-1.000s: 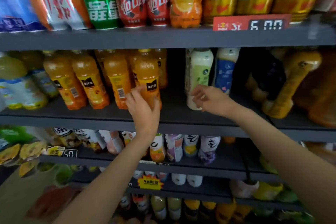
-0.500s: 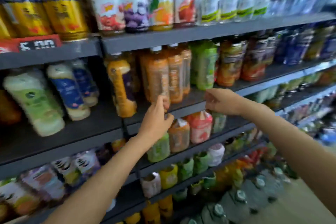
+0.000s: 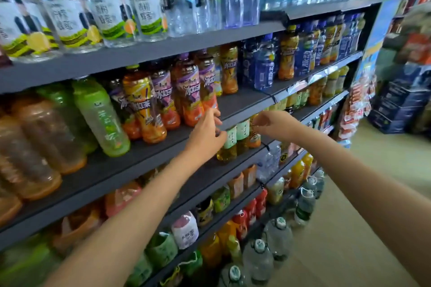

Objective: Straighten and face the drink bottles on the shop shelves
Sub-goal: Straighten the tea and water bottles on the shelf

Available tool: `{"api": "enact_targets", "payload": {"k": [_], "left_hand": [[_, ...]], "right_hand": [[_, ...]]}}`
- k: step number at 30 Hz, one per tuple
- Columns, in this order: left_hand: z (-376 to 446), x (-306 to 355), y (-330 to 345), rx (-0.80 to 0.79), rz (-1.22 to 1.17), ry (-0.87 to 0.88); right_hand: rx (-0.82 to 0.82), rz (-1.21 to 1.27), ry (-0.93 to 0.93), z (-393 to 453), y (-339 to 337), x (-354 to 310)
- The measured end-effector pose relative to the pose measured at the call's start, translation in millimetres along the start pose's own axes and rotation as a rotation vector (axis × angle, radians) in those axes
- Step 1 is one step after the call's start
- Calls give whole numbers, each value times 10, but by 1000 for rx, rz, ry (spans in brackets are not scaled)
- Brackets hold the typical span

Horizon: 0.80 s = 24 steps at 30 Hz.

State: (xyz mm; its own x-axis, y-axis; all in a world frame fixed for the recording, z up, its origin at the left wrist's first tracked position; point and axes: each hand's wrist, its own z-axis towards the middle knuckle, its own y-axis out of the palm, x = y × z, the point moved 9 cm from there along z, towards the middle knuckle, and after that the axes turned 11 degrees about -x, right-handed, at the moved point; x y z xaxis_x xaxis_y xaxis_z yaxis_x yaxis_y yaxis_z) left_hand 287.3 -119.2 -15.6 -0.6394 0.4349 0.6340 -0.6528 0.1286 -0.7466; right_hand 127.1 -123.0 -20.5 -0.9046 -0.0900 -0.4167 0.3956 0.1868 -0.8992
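Observation:
A row of purple-labelled iced tea bottles [image 3: 186,91] stands on the dark middle shelf [image 3: 245,102], with a yellow-labelled tea bottle [image 3: 142,105] and a green tea bottle [image 3: 100,116] to their left. My left hand [image 3: 206,134] reaches up to the shelf edge, its fingertips at the base of the rightmost purple-labelled bottle [image 3: 207,84]; it holds nothing. My right hand [image 3: 272,124] hovers just to the right, in front of the shelf edge, fingers loosely curled and empty. Behind both hands, pale-labelled tea bottles [image 3: 233,140] stand on the shelf below.
Clear water and soda bottles [image 3: 144,14] fill the top shelf. Blue and amber bottles [image 3: 300,53] continue to the right. Lower shelves hold juice and large water jugs [image 3: 277,237]. The aisle floor [image 3: 373,193] lies to the right, with dark stacked boxes [image 3: 396,105] beyond.
The view has swung further right along the shelves, from the orange juice section to the iced tea section. Both hands travelled with it and stay raised at the middle shelf edge.

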Motion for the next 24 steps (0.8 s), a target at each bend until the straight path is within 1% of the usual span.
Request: {"api": "enact_targets", "payload": {"k": [3, 7, 11, 13, 14, 15, 18, 19, 22, 24], "left_hand": [[550, -16, 106, 25, -30, 9], [1381, -57, 259, 50, -73, -7], [2143, -19, 487, 32, -73, -56], [2428, 57, 647, 6, -75, -44], [2562, 95, 698, 20, -61, -28], [2692, 132, 718, 62, -44, -18], [3044, 322, 756, 271, 51, 5], [3148, 415, 805, 316, 106, 21], [3361, 600, 939, 418, 259, 41], [3423, 545, 893, 549, 295, -26]], "right_hand": [[1, -25, 9, 355, -213, 376], [-3, -23, 65, 908, -622, 920], [61, -34, 111, 1414, -1033, 1416], [73, -7, 141, 1651, -1131, 1687], [100, 34, 155, 1781, -1194, 1815], [154, 102, 172, 1914, -1273, 1945], [384, 333, 190, 2286, -1563, 2338], [426, 387, 183, 2425, -1643, 2440], [497, 416, 140, 2813, -1855, 2675], [541, 408, 66, 3032, -2001, 2780]]}}
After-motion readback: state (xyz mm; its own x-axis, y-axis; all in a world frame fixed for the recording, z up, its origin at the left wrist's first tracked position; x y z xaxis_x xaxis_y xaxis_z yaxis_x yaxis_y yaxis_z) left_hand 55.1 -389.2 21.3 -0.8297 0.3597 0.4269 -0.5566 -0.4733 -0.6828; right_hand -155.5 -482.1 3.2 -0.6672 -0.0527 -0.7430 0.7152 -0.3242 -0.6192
